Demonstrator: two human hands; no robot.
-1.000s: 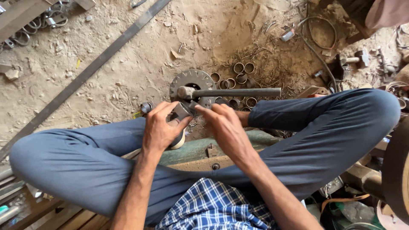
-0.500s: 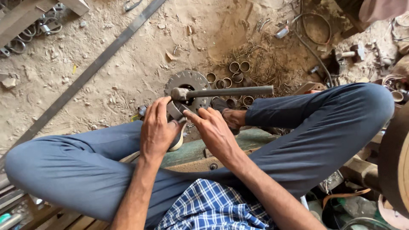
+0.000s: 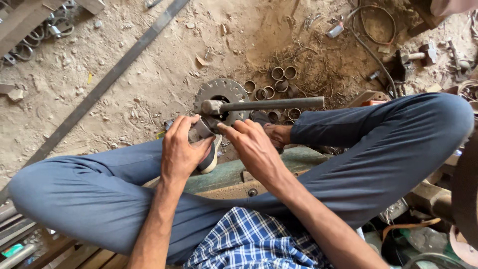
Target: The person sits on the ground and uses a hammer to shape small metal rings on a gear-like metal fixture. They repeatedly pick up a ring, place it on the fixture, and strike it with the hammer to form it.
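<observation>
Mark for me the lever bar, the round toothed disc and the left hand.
lever bar (image 3: pixel 279 104), head view, middle of the grey shaft.
toothed disc (image 3: pixel 209 92), head view, upper left of its perforated face.
left hand (image 3: pixel 181 149), head view, back of the hand.

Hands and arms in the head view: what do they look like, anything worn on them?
Both hands, left and right, are bare: no gloves, rings, watch or bands visible. The forearms are bare too, with no sleeve reaching them. A blue-and-white checked shirt shows at the waist, above blue-grey trousers.
</observation>
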